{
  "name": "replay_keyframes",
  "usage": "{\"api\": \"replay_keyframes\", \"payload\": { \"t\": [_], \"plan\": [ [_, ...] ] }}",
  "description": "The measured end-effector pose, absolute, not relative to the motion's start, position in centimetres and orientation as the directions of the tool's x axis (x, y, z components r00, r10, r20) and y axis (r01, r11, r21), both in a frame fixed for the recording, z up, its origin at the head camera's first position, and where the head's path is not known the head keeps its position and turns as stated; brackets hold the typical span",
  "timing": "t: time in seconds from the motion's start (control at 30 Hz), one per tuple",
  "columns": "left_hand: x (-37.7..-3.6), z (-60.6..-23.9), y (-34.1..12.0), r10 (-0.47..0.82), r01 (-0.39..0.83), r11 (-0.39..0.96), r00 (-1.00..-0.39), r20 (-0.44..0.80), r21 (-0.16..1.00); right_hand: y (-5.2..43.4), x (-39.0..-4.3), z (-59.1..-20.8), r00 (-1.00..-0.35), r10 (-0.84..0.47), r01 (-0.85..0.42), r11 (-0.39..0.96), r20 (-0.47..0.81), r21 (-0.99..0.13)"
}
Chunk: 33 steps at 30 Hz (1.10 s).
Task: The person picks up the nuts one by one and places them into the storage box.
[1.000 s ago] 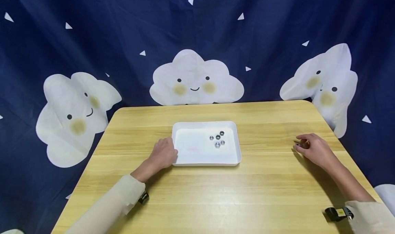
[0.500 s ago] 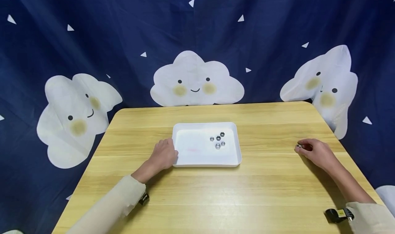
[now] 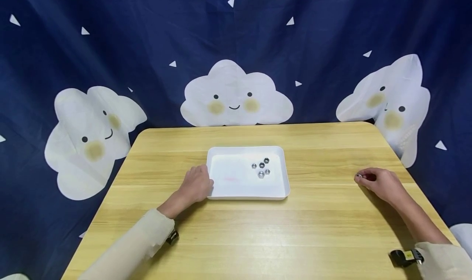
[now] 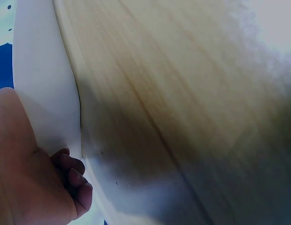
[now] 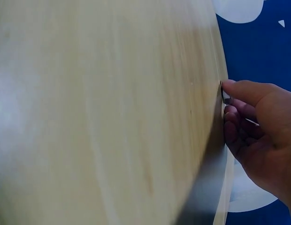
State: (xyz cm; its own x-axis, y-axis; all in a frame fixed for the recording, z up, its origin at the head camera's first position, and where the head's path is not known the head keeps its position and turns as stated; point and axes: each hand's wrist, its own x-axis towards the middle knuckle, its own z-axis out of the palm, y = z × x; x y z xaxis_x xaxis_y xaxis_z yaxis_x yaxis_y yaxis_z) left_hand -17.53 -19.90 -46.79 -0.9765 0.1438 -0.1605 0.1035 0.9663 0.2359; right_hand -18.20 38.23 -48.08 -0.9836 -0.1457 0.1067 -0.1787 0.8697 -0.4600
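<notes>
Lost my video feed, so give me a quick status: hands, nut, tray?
Left hand rests against the white tray. Right hand pinches a small nut at its fingertips, low over the table. Four nuts lie in tray. Nothing between.

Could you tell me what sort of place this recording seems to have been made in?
Probably a staged indoor recording corner rather than a workshop: a light wooden table stands before a hung navy cloud-print backdrop, with only a white tray of metal nuts on it.
</notes>
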Motion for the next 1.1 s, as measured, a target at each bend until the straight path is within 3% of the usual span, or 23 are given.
{"api": "replay_keyframes", "payload": {
  "t": [0.53,1.1],
  "plan": [
    [-17.6,-47.1,-19.9,0.142,0.105,0.971,-0.976,-0.168,0.212,38.9,-18.4,-47.7,-0.976,-0.165,-0.212,0.876,0.144,-0.434],
    [-17.6,-47.0,-20.0,0.143,0.108,0.973,-0.976,-0.166,0.204,37.9,-19.1,-47.1,-0.974,-0.169,-0.223,0.843,0.153,-0.489]
  ]
}}
